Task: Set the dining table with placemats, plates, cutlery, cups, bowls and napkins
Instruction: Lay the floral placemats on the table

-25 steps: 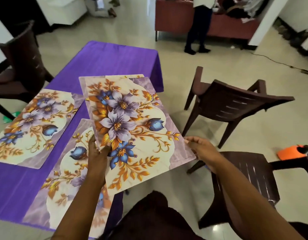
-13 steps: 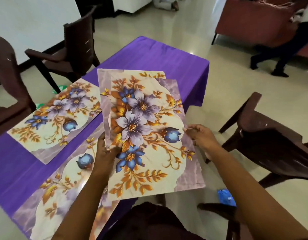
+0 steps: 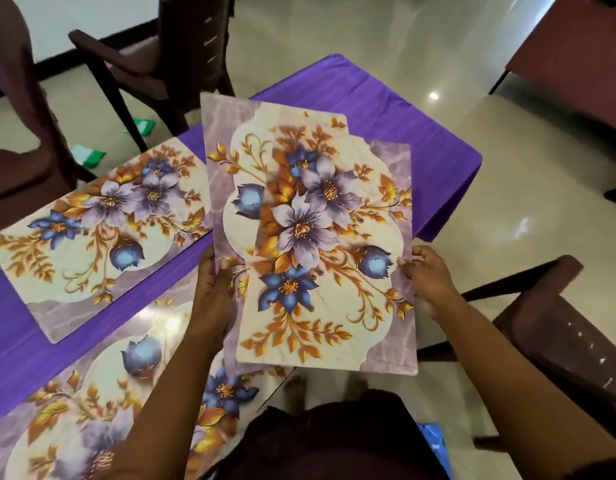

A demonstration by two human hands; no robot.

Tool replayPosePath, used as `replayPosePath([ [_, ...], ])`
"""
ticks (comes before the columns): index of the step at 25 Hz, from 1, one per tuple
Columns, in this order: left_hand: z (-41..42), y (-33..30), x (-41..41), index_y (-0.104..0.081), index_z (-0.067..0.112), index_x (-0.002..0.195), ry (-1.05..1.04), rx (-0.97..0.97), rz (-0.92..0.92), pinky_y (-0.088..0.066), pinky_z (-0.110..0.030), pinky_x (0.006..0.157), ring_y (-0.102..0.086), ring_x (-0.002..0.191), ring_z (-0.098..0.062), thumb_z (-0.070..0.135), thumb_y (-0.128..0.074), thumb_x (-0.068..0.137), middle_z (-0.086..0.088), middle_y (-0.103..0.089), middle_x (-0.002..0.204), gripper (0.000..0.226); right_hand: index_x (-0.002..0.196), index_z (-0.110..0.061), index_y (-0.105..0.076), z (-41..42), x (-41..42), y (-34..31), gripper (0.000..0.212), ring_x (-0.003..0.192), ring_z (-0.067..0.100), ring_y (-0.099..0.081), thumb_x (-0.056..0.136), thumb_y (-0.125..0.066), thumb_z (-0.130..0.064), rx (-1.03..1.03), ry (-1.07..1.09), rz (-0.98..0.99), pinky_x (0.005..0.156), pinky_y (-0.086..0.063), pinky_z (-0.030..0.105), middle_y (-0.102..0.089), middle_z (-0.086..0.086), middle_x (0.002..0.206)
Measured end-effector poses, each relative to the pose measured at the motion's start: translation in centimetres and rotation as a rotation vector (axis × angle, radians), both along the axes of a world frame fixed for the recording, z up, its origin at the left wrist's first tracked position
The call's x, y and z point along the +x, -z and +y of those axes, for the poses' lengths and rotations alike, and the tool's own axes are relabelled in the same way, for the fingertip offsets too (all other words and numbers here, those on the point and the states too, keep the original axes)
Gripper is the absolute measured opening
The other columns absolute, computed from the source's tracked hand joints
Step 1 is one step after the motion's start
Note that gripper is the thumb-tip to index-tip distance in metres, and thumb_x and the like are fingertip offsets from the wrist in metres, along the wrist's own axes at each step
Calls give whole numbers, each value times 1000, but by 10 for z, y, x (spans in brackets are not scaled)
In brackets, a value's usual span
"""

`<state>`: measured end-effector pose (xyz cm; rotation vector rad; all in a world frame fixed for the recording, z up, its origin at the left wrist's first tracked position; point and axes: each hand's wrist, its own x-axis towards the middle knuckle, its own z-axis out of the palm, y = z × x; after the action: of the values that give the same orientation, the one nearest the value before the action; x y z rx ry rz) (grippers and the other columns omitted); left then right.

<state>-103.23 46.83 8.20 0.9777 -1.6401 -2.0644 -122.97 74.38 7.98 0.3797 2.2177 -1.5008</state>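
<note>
Left grip [image 3: 209,299] and right grip [image 3: 429,282] pinching opposite edges of two overlapped floral placemats [image 3: 320,237], held above purple-clothed surface [image 3: 386,109].

The floor [image 3: 386,39] is made of pale, glossy tiles, and small bright spots of light reflect on it. A white wall [image 3: 91,15] with a dark baseboard stands at the far left. Dark brown plastic chairs are around: one armchair [image 3: 168,53] behind the table, another chair [image 3: 19,109] at the left edge, one chair [image 3: 556,341] at the right. A reddish-brown sofa [image 3: 576,57] is at the upper right. A purple cloth [image 3: 386,109] covers the table.
</note>
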Motion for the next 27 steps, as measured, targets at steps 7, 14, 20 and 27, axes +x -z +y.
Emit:
replayPosePath([
  [7, -29, -19, -20, -49, 40, 129, -287, -22, 82, -53, -35, 96, -59, 120, -17, 25, -43, 103, 7, -61, 130, 31, 123, -13, -51, 13, -77, 23, 28, 96, 26, -64, 96, -59, -13, -126, 187, -140, 70, -54, 35, -64, 11, 112],
  [14, 5, -45, -103, -43, 35, 135, -376, -35, 107, -55, -34, 91, -61, 116, -16, 32, -41, 101, 3, -60, 129, 35, 116, -11, -53, 10, -144, 24, 25, 97, 25, -64, 93, -63, -12, -202, 131, -175, 89, -55, 48, -64, 14, 114],
  [20, 10, -54, -166, -44, 42, 131, -468, -165, 142, -50, -40, 100, -56, 123, -14, 29, -43, 103, 7, -55, 135, 30, 105, -5, -55, 17, -181, 25, 29, 68, 21, -59, 84, -74, -10, -264, 12, -270, 64, -55, 31, -62, 15, 91],
  [27, 8, -55, -184, -25, 29, 150, -755, -422, -10, -38, -26, 109, -39, 135, -11, 32, -37, 105, 3, -34, 152, 47, 130, 1, -45, 35, -201, 55, 53, 64, 21, -69, 85, -72, -6, -140, -126, -353, 55, -59, 29, -70, 18, 93],
])
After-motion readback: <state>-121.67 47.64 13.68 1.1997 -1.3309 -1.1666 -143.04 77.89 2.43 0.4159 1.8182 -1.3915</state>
